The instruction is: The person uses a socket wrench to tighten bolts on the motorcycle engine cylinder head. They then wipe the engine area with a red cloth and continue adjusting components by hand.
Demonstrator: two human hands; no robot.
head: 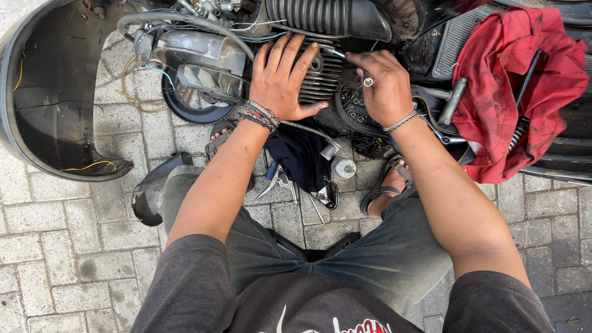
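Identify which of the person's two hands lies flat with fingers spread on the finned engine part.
The left hand: palm down, fingers spread. The right hand is curled instead.

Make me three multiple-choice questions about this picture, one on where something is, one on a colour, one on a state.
1. Where does the left hand rest?
A. on the finned engine cylinder
B. on the paving
C. on the cloth

2. What colour is the rag draped at the right?
A. blue
B. red
C. white

3. How is the left hand posed?
A. fist closed
B. pinching a wire
C. flat, fingers spread

Answers: 1 A, the palm lies on the finned engine cylinder. 2 B, it is plainly red. 3 C, the fingers fan out open.
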